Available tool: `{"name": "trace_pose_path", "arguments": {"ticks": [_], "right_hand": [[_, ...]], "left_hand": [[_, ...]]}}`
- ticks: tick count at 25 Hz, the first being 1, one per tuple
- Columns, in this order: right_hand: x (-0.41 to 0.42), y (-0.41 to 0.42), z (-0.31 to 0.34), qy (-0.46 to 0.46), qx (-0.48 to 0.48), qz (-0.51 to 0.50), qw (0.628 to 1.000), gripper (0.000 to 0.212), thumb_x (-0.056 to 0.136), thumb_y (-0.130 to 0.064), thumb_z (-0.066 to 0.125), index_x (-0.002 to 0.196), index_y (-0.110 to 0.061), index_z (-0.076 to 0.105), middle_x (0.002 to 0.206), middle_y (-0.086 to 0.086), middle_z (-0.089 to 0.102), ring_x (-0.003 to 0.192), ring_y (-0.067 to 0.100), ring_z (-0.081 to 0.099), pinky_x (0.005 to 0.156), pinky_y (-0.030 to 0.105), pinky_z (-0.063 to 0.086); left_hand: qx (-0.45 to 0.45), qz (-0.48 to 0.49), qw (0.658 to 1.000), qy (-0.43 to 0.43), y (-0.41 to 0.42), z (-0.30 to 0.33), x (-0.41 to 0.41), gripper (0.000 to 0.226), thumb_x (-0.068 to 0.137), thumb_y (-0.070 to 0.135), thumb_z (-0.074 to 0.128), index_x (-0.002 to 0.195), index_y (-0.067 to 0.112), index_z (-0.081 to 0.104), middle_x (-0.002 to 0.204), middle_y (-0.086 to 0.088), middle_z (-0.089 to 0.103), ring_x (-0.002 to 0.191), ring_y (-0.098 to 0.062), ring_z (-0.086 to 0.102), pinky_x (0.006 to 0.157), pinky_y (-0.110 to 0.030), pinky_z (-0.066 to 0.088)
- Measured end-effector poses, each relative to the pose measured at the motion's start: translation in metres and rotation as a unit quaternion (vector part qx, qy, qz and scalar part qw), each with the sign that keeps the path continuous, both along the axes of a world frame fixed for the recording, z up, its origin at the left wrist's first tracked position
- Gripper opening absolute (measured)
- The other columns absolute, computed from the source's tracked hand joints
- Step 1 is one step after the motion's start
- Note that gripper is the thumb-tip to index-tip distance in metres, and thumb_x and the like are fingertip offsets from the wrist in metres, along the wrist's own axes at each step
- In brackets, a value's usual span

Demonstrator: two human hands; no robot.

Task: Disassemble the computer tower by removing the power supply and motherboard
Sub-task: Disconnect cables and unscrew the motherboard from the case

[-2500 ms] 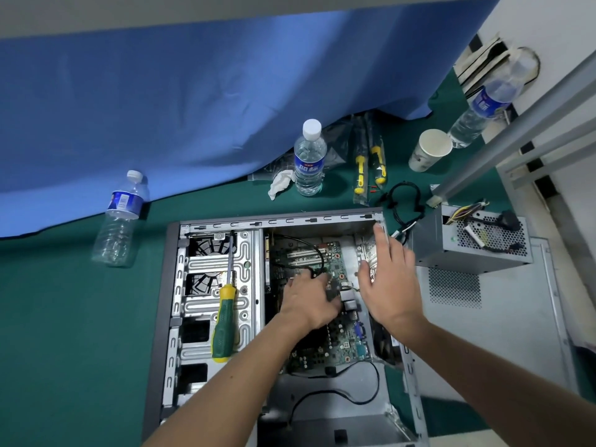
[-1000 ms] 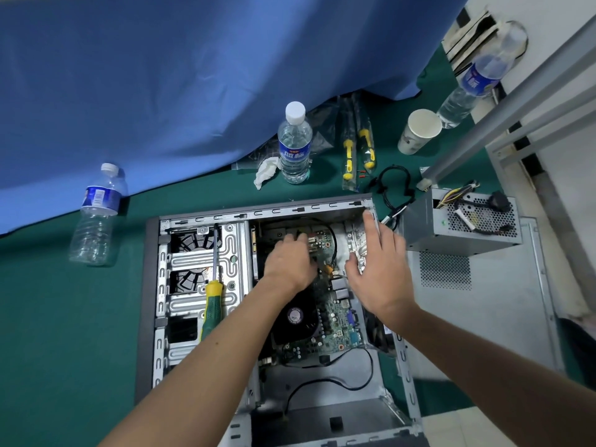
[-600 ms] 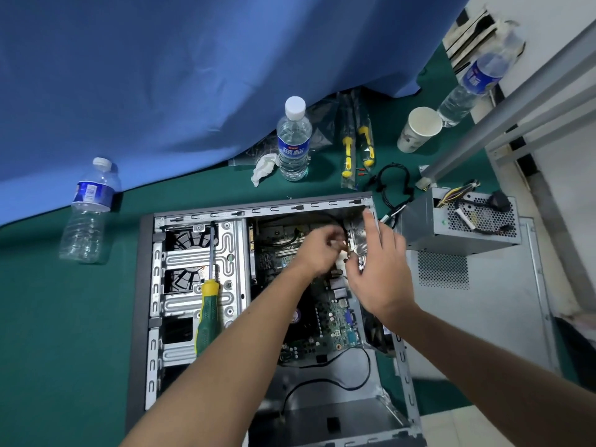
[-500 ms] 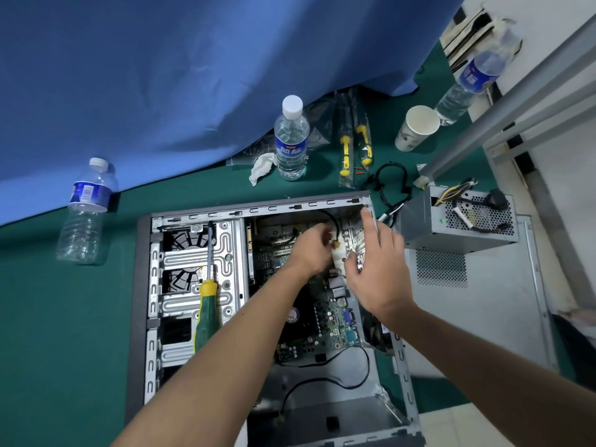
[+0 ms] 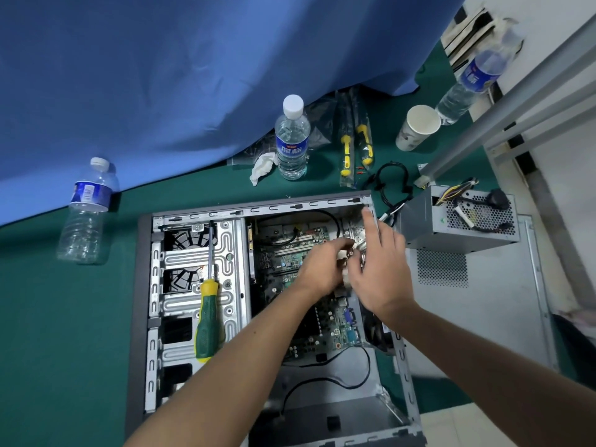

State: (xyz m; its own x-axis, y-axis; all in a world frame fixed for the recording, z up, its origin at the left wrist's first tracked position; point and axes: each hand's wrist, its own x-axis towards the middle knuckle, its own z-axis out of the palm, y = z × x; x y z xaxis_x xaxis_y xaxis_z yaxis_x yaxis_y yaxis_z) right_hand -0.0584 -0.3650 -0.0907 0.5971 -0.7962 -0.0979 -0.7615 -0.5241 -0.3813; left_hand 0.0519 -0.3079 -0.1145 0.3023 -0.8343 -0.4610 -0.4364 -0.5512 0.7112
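The open computer tower (image 5: pixel 143 285) lies on its side on the green table. Its green motherboard (image 5: pixel 325 330) still sits inside the case. My left hand (image 5: pixel 322 269) reaches to the board's rear right edge, fingers curled around a small pale part there; what it is stays unclear. My right hand (image 5: pixel 382 272) hovers beside it with fingers extended toward the case's rear wall. The grey power supply (image 5: pixel 451 233) sits outside the case on the detached side panel (image 5: pixel 483 317), cables trailing from it.
A green and yellow screwdriver (image 5: pixel 208 321) lies on the drive cage. Water bottles (image 5: pixel 292 140) (image 5: pixel 85 214) (image 5: pixel 474 82), a paper cup (image 5: pixel 417 127), packaged screwdrivers (image 5: pixel 354 146), a black cable loop (image 5: pixel 392 182) and crumpled tissue (image 5: pixel 263 166) sit behind the case. A blue curtain hangs at the back.
My left hand moved from the board's middle toward its rear right corner, next to my right hand, which stayed near the case's rear wall. The camera view shifted slightly.
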Motion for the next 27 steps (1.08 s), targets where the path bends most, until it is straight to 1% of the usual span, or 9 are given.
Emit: {"name": "trace_pose_path", "arguments": {"ticks": [2,3,6,8,10,14,20,25,27], "right_hand": [[0.000,0.000,0.000,0.003,-0.002,0.004,1.000,0.069,0.092,-0.017,0.049,0.155,-0.016,0.021,0.143,0.012,0.042,0.129,0.028,0.035,0.108,0.042,0.037],[-0.001,-0.001,0.000,0.004,-0.002,0.004,1.000,0.070,0.091,-0.015,0.048,0.155,-0.016,0.020,0.143,0.011,0.041,0.129,0.028,0.035,0.108,0.042,0.036],[-0.002,-0.002,-0.002,0.017,-0.006,0.008,1.000,0.071,0.091,-0.015,0.046,0.156,-0.017,0.016,0.144,0.010,0.040,0.130,0.027,0.034,0.109,0.042,0.035],[-0.002,-0.001,-0.002,0.028,-0.007,0.008,1.000,0.071,0.092,-0.018,0.045,0.156,-0.019,0.013,0.145,0.008,0.039,0.130,0.026,0.033,0.110,0.041,0.036],[-0.001,0.000,0.000,0.033,-0.002,0.004,0.999,0.072,0.093,-0.020,0.045,0.156,-0.021,0.012,0.146,0.006,0.038,0.130,0.024,0.033,0.109,0.042,0.036],[0.000,-0.001,-0.001,0.021,0.005,-0.004,1.000,0.071,0.092,-0.019,0.046,0.155,-0.022,0.014,0.144,0.006,0.039,0.127,0.025,0.034,0.104,0.045,0.041],[-0.003,-0.002,0.004,0.007,0.038,-0.012,0.999,0.057,0.101,-0.026,0.035,0.155,-0.027,0.016,0.144,0.002,0.038,0.125,0.023,0.034,0.097,0.047,0.043],[-0.010,-0.006,0.039,-0.075,0.134,0.006,0.988,0.050,0.105,-0.035,0.032,0.153,-0.026,0.027,0.155,0.002,0.026,0.141,0.021,0.019,0.117,0.046,0.023],[-0.021,-0.009,0.059,-0.082,0.134,0.095,0.983,0.057,0.098,-0.047,0.044,0.151,-0.028,0.033,0.156,-0.004,0.024,0.142,0.012,0.016,0.118,0.045,0.020]], "left_hand": [[0.025,0.010,1.000,-0.010,0.008,0.003,0.011,0.049,0.086,0.001,0.062,0.132,0.017,0.055,0.126,-0.006,0.062,0.115,-0.026,0.059,0.099,-0.037,0.048],[0.044,-0.003,0.998,-0.040,0.016,0.007,0.015,0.049,0.085,0.012,0.068,0.132,0.017,0.053,0.127,-0.005,0.056,0.118,-0.026,0.055,0.102,-0.039,0.046],[0.183,-0.172,0.950,-0.184,0.056,0.017,0.005,0.089,0.070,0.055,0.078,0.137,0.012,0.038,0.131,-0.008,0.037,0.124,-0.029,0.040,0.105,-0.045,0.041],[0.215,-0.255,0.903,-0.271,0.076,0.021,-0.011,0.091,0.075,0.049,0.078,0.141,0.009,0.030,0.137,-0.012,0.035,0.124,-0.033,0.040,0.105,-0.046,0.040],[0.190,-0.245,0.898,-0.313,0.083,0.023,-0.018,0.078,0.080,0.037,0.075,0.137,0.007,0.031,0.134,-0.016,0.038,0.121,-0.034,0.043,0.103,-0.044,0.042],[0.171,-0.195,0.914,-0.312,0.086,0.033,-0.015,0.072,0.075,0.033,0.079,0.128,0.008,0.037,0.126,-0.014,0.045,0.114,-0.032,0.049,0.100,-0.041,0.045],[0.122,-0.124,0.957,-0.233,0.101,0.060,-0.012,0.080,0.060,0.030,0.088,0.119,0.013,0.037,0.120,-0.005,0.039,0.107,-0.027,0.044,0.096,-0.033,0.042],[0.082,-0.088,0.973,-0.199,0.122,0.077,-0.004,0.080,0.056,0.030,0.090,0.116,0.015,0.039,0.116,0.000,0.038,0.099,-0.020,0.043,0.079,-0.027,0.043],[0.069,-0.086,0.976,-0.188,0.127,0.079,0.001,0.085,0.057,0.031,0.089,0.123,0.014,0.039,0.118,0.000,0.038,0.101,-0.019,0.044,0.078,-0.027,0.044]]}}
